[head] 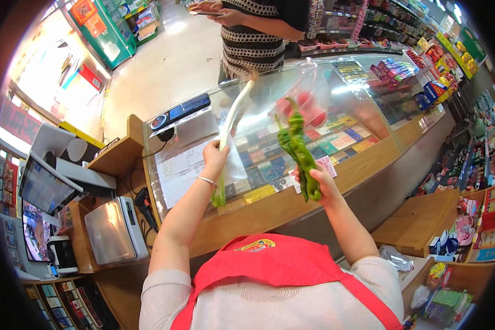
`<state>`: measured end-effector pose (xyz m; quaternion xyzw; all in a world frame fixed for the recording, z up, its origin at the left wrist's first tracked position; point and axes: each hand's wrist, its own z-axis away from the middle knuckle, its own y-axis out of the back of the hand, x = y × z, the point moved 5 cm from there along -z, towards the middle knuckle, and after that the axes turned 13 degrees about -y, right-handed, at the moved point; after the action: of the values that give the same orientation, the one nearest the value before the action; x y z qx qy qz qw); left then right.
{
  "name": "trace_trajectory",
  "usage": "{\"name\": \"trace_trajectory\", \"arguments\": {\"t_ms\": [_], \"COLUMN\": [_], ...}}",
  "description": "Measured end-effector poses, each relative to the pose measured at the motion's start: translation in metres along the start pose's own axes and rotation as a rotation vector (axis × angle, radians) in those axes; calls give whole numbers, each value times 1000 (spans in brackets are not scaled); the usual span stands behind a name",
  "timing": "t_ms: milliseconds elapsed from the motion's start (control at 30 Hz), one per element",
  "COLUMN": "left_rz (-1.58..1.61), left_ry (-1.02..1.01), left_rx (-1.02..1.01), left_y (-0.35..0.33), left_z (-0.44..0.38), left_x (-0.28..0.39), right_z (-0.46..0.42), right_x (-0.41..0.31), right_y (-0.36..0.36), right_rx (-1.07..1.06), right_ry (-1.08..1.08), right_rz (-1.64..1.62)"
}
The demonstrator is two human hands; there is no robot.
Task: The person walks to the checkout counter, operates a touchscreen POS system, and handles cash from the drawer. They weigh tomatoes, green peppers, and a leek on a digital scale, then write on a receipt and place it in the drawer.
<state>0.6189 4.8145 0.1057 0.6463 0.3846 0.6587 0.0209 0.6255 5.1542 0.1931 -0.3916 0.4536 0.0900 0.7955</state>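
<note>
My left hand [215, 156] grips a long green onion [231, 115] by its middle, the root end pointing up and the green cut end hanging below the wrist. In my right hand [322, 181] are long green peppers [301, 152], held upright by their lower ends. Just behind the peppers, a clear plastic bag with round red produce [313, 109] rests on the glass counter [264, 119]. Printed sheets [181, 173] lie under my left forearm. A small pink and white card [326, 166] is beside my right hand.
A person [253, 37] stands across the counter holding a phone [206, 13]. To the left are a flatbed weighing scale [109, 231], a handheld scanner [144, 204], a monitor [49, 181] and a device on a white box [183, 111]. Small packs [392, 72] are piled at right.
</note>
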Motion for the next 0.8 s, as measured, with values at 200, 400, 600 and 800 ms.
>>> {"name": "trace_trajectory", "arguments": {"t_ms": [200, 400, 600, 800], "left_rz": [-253, -58, -240, 810], "left_ry": [-154, -886, -993, -306], "left_rx": [-4, 104, 96, -76], "left_y": [1, -39, -104, -110], "left_z": [-13, -22, -70, -111], "left_x": [21, 249, 309, 246], "right_z": [44, 34, -8, -64], "right_x": [-46, -142, -223, -225], "right_y": [-16, 4, 7, 2], "right_rx": [-202, 107, 337, 518], "right_ry": [167, 578, 985, 885], "right_rz": [-390, -213, -212, 53]}}
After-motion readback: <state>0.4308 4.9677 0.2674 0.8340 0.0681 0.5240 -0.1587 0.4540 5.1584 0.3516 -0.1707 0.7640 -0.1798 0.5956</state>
